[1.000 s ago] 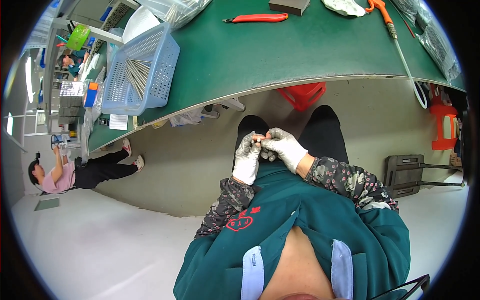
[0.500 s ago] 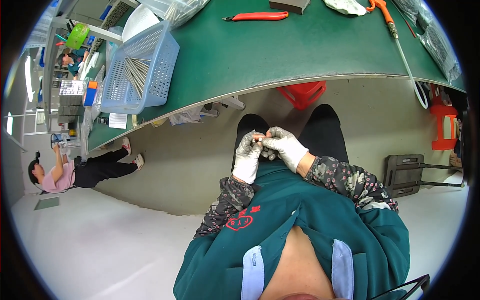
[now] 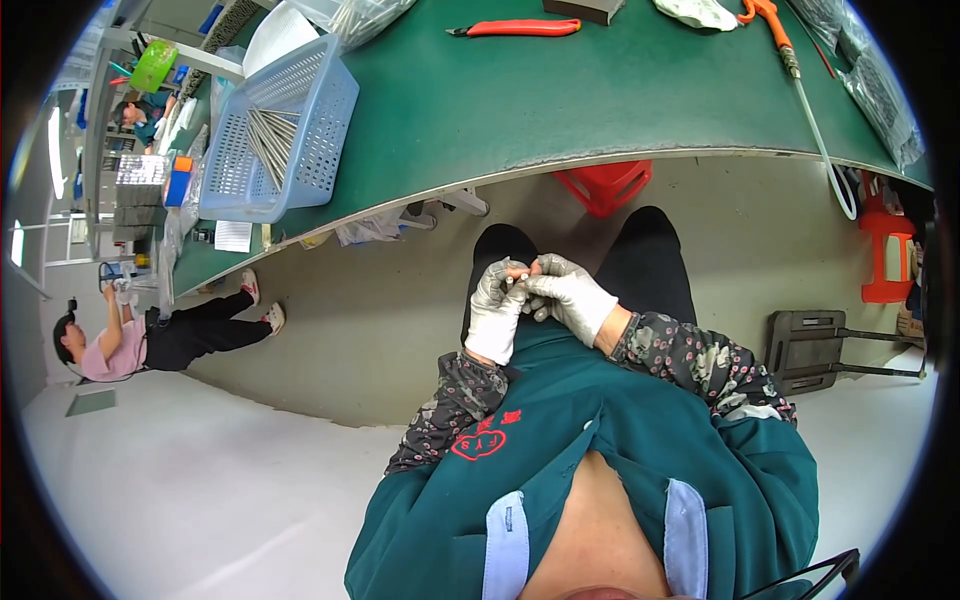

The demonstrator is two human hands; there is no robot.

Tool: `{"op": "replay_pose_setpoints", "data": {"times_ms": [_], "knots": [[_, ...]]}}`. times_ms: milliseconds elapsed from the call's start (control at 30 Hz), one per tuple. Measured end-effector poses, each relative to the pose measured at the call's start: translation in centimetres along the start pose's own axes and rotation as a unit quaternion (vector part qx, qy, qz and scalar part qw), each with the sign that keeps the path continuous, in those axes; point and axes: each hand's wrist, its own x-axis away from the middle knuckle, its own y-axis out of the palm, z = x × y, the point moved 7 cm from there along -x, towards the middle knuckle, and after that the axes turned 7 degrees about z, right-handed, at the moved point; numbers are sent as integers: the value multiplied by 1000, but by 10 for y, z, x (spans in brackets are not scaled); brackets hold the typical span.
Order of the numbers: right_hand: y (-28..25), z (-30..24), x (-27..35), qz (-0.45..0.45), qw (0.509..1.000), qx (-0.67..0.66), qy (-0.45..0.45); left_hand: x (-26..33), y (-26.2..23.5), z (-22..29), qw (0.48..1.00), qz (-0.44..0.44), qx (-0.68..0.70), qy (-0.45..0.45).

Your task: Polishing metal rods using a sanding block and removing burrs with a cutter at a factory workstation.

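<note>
Both hands meet above my lap, in pale gloves with some bare fingertips. My left hand (image 3: 492,308) has its fingers curled and pinched together. My right hand (image 3: 574,297) is pinched too, its fingertips touching or nearly touching those of the left. Whatever lies between the fingertips is too small to make out; a tiny whitish spot shows there. In front of the hands is the edge of a green-topped workbench (image 3: 500,110), and on it lie red-handled cutters (image 3: 525,28).
A blue perforated basket (image 3: 335,150) holding thin metal rods (image 3: 270,140) stands at the bench's left. An orange-handled air gun (image 3: 768,25) with a pale hose lies at the right. Under the bench is a red stool (image 3: 607,188). A folded cart (image 3: 805,350) stands right; another person (image 3: 125,340) stands left.
My hands stay pinched together in nearly the same place, with only a slight shift of the fingers. The whole view has shifted slightly.
</note>
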Motion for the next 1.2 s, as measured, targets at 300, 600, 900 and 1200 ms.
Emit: {"op": "replay_pose_setpoints", "data": {"times_ms": [300,600,900,1200], "knots": [[3,-3,4,5,1000,-3,-6,-1,1,1,1000,21,-9,20],[-1,-3,2,15,1000,15,-14,-2,-1,-3,1000,7,14,16],[-1,-4,2,26,1000,5,-16,-3,-1,-1,1000,-10,-12,19],[-4,0,1,25,1000,2,-9,-1,-1,-3,999,-10,-41,6]]}}
